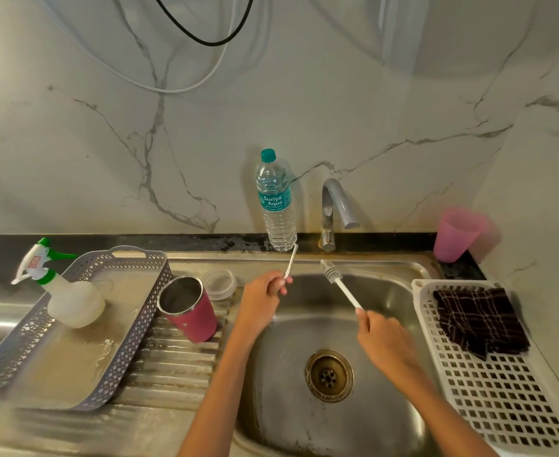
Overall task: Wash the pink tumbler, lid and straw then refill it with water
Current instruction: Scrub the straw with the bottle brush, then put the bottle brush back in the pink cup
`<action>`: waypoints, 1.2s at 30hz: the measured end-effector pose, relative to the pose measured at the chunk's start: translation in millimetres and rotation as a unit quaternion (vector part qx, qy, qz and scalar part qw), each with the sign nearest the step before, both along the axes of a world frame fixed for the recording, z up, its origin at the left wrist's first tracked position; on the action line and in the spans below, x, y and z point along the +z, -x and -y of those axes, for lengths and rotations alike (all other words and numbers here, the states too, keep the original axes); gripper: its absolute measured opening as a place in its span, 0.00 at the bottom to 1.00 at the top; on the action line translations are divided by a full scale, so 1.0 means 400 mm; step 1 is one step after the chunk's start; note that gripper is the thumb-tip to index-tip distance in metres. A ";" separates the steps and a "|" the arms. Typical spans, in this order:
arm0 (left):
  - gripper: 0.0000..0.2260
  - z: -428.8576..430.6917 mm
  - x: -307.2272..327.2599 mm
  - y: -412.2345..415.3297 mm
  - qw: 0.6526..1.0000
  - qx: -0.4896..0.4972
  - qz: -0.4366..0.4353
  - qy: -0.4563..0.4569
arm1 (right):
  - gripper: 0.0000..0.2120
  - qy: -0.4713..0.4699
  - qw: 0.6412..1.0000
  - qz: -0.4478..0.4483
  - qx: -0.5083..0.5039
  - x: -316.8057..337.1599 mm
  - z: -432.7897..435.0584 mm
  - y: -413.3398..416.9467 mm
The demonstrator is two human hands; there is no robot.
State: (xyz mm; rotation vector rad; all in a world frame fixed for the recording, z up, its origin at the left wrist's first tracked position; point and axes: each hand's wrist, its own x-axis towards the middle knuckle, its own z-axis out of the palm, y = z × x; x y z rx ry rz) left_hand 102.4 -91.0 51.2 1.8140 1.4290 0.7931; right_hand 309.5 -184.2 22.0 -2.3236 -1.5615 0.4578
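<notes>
1. Fingers of my left hand [269, 289] are curled tight around the lower end of the straw [290, 261], which rises toward the water bottle [275, 202].
2. My right hand [384, 338] pinches the white handle of a small bristle brush [339, 282], its head pointing up toward the faucet [333, 211].
3. Both hands hover over the sink basin [304, 407].
4. The pink tumbler [189, 309] stands open on the ribbed drainboard to my left, tilted slightly, with the clear lid [220, 284] just behind it.
5. A grey tray [146, 311] beside the tumbler holds a spray bottle [61, 288].
6. A dark cloth [479, 319] lies in the white basket [509, 407] on my right.
</notes>
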 end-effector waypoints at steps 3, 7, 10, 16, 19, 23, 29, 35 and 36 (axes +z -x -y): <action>0.09 -0.113 0.040 -0.006 0.992 -0.017 -0.096 -0.086 | 0.23 0.014 0.999 -0.035 0.028 -0.009 0.002 0.012; 0.08 -0.238 0.054 0.010 0.971 -0.002 -0.227 -0.072 | 0.11 0.038 0.995 -0.090 0.031 -0.022 0.020 0.016; 0.08 -0.306 0.029 0.040 0.959 0.033 -0.281 -0.034 | 0.07 0.056 0.990 -0.127 0.037 -0.021 0.027 0.016; 0.12 -0.369 -0.032 0.051 0.909 0.071 -0.411 0.001 | 0.04 0.086 0.976 -0.196 0.043 -0.037 0.011 0.011; 0.12 -0.385 -0.063 0.050 0.888 0.075 -0.454 0.008 | 0.04 0.101 0.968 -0.226 0.033 -0.052 0.005 0.006; 0.12 -0.397 -0.092 0.053 0.872 0.078 -0.483 0.014 | 0.04 0.108 0.958 -0.263 0.023 -0.070 0.010 0.004; 0.13 -0.394 -0.107 0.055 0.853 0.078 -0.515 0.013 | 0.05 0.098 0.951 -0.290 0.028 -0.084 0.021 0.000; 0.14 -0.367 -0.071 0.021 0.903 0.148 -0.404 -0.003 | 0.08 0.095 0.914 -0.389 0.063 -0.030 0.010 -0.001; 0.12 -0.352 -0.062 0.009 0.920 0.161 -0.357 -0.022 | 0.09 0.093 0.902 -0.418 0.058 -0.018 0.008 -0.003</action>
